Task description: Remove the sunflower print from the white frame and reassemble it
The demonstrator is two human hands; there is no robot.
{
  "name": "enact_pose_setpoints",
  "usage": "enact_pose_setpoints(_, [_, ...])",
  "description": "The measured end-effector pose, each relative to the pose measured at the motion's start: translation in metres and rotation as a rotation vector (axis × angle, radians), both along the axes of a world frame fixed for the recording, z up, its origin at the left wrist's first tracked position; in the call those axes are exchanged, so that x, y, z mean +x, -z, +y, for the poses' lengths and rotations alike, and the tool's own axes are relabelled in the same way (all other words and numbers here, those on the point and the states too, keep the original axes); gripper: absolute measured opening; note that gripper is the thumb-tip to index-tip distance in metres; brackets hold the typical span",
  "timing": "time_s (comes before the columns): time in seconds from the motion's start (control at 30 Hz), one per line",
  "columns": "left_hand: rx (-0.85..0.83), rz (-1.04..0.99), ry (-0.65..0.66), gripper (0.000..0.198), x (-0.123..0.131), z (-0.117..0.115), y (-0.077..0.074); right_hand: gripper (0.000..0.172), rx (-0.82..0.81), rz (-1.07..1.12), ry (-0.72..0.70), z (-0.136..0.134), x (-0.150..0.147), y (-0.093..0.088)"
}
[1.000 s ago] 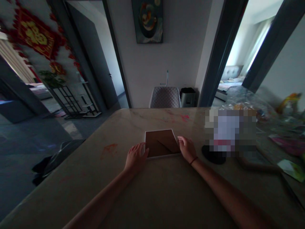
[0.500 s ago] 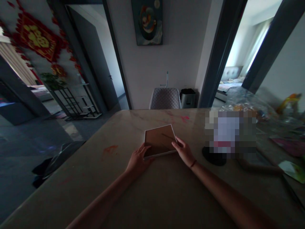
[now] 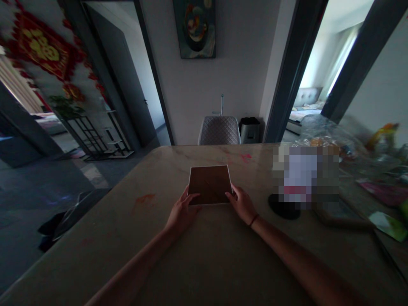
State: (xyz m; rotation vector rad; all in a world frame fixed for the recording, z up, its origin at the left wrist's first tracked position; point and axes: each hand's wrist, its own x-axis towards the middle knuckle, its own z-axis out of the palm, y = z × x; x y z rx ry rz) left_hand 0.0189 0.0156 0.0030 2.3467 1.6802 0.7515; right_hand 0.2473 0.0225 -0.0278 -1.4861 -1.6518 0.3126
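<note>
The brown panel (image 3: pixel 209 182), a flat rectangular piece with a thin white border, is positioned over the middle of the table (image 3: pixel 204 259), in front of the person. The left hand (image 3: pixel 181 211) grasps the panel at its near left corner: the thumb lies across the brown face, and the other fingers are set at the left edge, partly hidden. The right hand (image 3: pixel 242 205) grasps the near right corner in like manner, thumb on the face, fingers at the right edge. A dark band (image 3: pixel 254 219) encircles the right wrist. Whether the underside of the panel contacts the table cannot be determined. To the right of the right hand, and apart from it, a black round base (image 3: pixel 283 209) stands on the table; the item above it is obscured by pixelation. Clear plastic wrapping (image 3: pixel 328 127) lies farther back on the right side. An orange mark (image 3: pixel 145 199) is located left of the panel, and a pink mark (image 3: pixel 245 158) near the far edge. Beyond that edge stands a quilted chair (image 3: pixel 219 130), with a bin (image 3: pixel 250 131) just beside it.
</note>
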Motion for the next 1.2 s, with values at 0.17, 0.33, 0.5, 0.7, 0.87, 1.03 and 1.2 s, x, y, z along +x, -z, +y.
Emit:
enact_pose_setpoints(0.17, [-0.095,0.092,0.05,0.04,0.002,0.005,0.001,0.03,0.014,-0.128,0.015,0.015,0.003,0.01])
enact_pose_setpoints(0.33, [-0.04,0.118,0.019,0.056,0.002,0.012,0.008,0.043,0.08,-0.067,0.055,0.017,0.002,0.008])
enact_pose_setpoints(0.5, [0.13,-0.024,-0.175,0.073,-0.003,0.012,-0.002,0.057,0.122,-0.228,0.092,0.003,0.015,-0.008])
enact_pose_setpoints(0.7, [0.212,0.365,-0.302,0.064,-0.02,0.015,-0.015,0.072,-0.051,-0.383,0.139,0.002,0.03,-0.007])
enact_pose_setpoints(0.87, [0.189,0.34,-0.245,0.057,-0.021,0.016,-0.014,0.05,-0.014,-0.287,0.185,0.006,0.031,-0.006])
enact_pose_setpoints(1.03, [0.246,0.233,-0.127,0.034,-0.018,0.015,-0.012,0.043,0.031,-0.323,0.183,0.008,0.027,-0.008])
enact_pose_setpoints(1.2, [0.185,0.201,0.018,0.034,-0.017,0.017,-0.007,0.047,-0.022,-0.174,0.133,0.005,0.013,-0.006])
